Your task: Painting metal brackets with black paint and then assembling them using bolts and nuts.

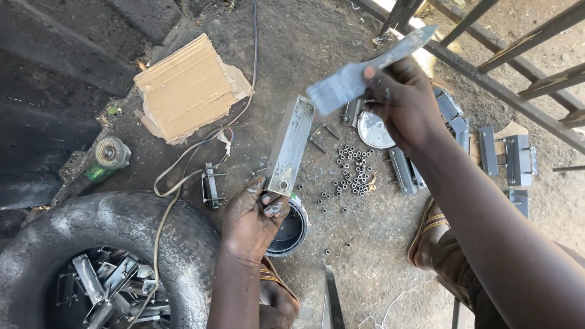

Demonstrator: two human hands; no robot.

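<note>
My left hand [253, 213] grips the near end of a long grey metal channel piece [290, 145], holding it tilted above an open paint can [291, 231]. A small hole shows near the held end. My right hand [405, 97] holds a flat paintbrush [359, 73] coated in grey paint, its bristles just to the right of the channel's far end. The brush handle points up and to the right.
Small nuts [353, 176] lie scattered on the dirt floor. Painted metal pieces [506, 155] and a can lid [373, 130] sit at right. A tyre [122, 244] holds more metal parts at lower left. A grinder [106, 158], cable [183, 164] and cardboard [189, 85] lie at left.
</note>
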